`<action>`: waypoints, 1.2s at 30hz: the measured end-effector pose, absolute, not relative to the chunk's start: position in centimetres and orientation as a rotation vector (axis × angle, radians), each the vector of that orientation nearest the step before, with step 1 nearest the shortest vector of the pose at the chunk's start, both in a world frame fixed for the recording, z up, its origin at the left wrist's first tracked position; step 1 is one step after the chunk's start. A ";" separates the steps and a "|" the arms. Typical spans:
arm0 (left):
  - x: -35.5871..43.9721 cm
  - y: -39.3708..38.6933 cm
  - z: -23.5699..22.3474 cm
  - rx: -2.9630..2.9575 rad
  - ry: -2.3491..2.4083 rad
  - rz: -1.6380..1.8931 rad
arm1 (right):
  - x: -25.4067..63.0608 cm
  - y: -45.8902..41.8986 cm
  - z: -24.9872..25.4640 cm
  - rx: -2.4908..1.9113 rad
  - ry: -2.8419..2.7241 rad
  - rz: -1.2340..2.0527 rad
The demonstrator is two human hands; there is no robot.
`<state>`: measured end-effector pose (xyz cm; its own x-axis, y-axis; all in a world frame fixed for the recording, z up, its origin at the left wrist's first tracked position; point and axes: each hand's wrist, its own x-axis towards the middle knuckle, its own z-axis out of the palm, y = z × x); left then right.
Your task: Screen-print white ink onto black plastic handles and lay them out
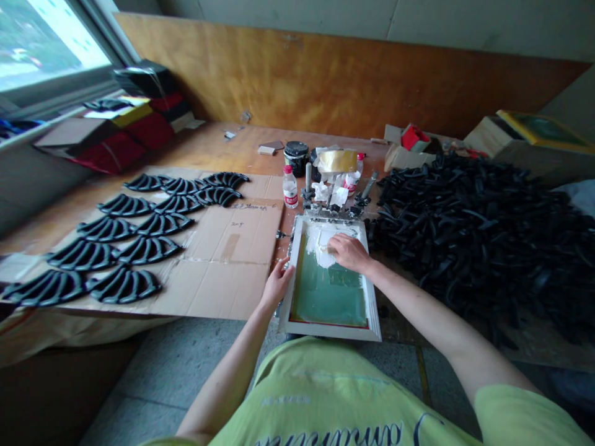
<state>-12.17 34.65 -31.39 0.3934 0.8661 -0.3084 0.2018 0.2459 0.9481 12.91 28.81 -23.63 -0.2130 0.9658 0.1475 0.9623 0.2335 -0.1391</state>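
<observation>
A screen-printing frame [376,322] with pale edges and a green mesh lies in front of me, its far end at a metal clamp [325,214]. White ink [325,238] is spread thickly over the far part of the mesh. My left hand [277,284] grips the left edge of the frame, its thumb near the top. Above the ink, my right hand [348,252] is closed with fingers pressed together. Whatever it holds is mostly hidden; only a small pale edge shows at the fingertips.
Black fan-shaped pieces [151,249] lie in rows on flattened cardboard [227,279] to the left. A large heap of black pieces [483,241] covers the right side. A red-capped bottle [290,191], a dark tub [296,158] and a tape roll [338,161] stand behind the clamp.
</observation>
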 end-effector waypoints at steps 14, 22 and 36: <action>-12.4 35.0 -24.0 1.217 1.017 0.622 | 18.7 35.3 -20.4 -2.088 -1.715 0.026; -7.9 39.4 -16.8 1.100 0.781 0.974 | 24.6 28.3 -26.4 -2.205 -1.249 0.098; -7.2 29.0 -27.4 0.794 0.986 0.408 | 7.0 22.5 -26.1 -1.722 -2.092 0.048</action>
<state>-7.17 29.00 -27.36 0.5100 0.6348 -0.5805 0.0389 0.6571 0.7528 6.96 22.54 -26.08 -0.1377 0.9436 0.3011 0.9288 0.2286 -0.2916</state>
